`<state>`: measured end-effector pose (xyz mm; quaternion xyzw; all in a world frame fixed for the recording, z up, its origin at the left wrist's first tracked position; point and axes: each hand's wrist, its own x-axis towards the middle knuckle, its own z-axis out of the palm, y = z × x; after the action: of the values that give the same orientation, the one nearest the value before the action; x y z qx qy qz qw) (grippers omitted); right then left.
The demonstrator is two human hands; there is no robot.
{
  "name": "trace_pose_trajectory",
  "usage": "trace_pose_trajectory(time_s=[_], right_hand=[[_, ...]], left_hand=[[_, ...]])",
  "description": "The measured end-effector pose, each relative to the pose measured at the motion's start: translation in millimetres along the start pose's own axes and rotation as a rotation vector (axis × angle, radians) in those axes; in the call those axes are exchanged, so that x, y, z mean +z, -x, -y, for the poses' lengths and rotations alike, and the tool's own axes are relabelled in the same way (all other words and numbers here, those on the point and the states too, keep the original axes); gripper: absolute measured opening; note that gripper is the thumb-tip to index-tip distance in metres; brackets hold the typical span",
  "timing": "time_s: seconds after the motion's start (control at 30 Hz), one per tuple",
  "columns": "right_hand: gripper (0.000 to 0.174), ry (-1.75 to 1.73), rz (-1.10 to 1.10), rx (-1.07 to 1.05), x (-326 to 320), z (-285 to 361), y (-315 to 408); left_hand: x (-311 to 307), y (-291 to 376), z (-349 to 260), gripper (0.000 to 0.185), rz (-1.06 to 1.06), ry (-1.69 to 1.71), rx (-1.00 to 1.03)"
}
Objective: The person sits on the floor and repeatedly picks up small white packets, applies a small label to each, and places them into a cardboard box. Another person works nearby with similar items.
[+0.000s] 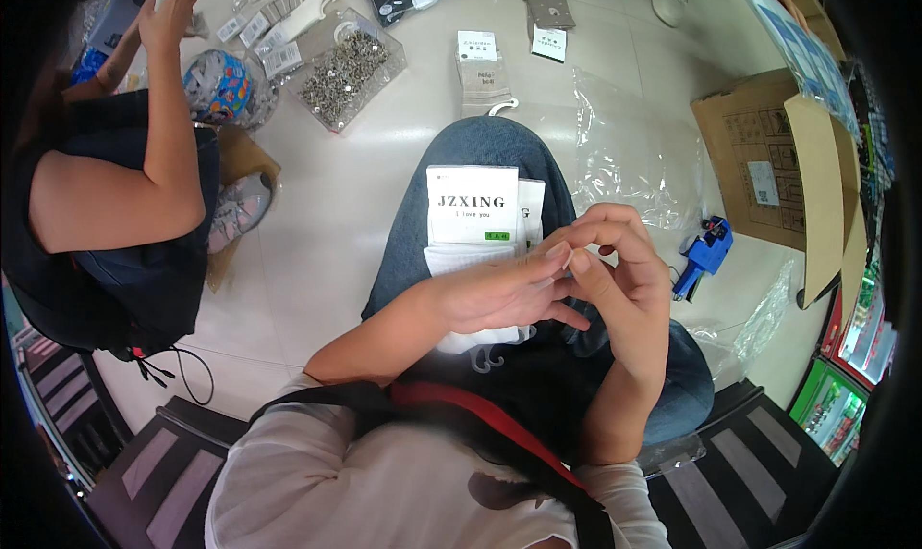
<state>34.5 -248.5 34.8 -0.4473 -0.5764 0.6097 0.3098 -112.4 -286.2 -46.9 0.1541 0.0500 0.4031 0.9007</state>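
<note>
My left hand and my right hand meet over my lap. Their thumbs and fingertips pinch a small whitish piece between them; what it is cannot be told. Beneath and beside my left hand, white socks with a printed white card lie on my jeans-covered thigh, and a second card shows partly behind the first. Clear plastic hooks stick out below the socks. The fingers of both hands overlap and hide part of each other.
On the floor ahead lie carded grey socks, brown socks and a clear box of small metal fasteners. A blue price-label gun, clear plastic film and a cardboard carton are at right. Another person sits at left.
</note>
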Motion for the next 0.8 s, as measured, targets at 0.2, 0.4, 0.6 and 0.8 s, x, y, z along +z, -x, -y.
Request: trace_pose_trajectory(time_s=[0.2,0.4,0.6,0.8], right_hand=[[0.009,-0.028,-0.029,0.030,3,3,-2],[0.004,0.235,-0.247,-0.186,-23,25,-1],[0.011,0.384,0.007,-0.121,-8,30,-37],[0.007,0.405,0.178,0.071,22,9,-64]], left_hand=[[-2,1,-4,0.067,0.045,0.040,0.008],[-2,-3,-3,0.042,0.040,-0.025,-0.068],[-1,-5,-6,0.028,0.110,-0.217,-0.149],[2,-1,-11,0.030,0.126,-0.209,-0.251]])
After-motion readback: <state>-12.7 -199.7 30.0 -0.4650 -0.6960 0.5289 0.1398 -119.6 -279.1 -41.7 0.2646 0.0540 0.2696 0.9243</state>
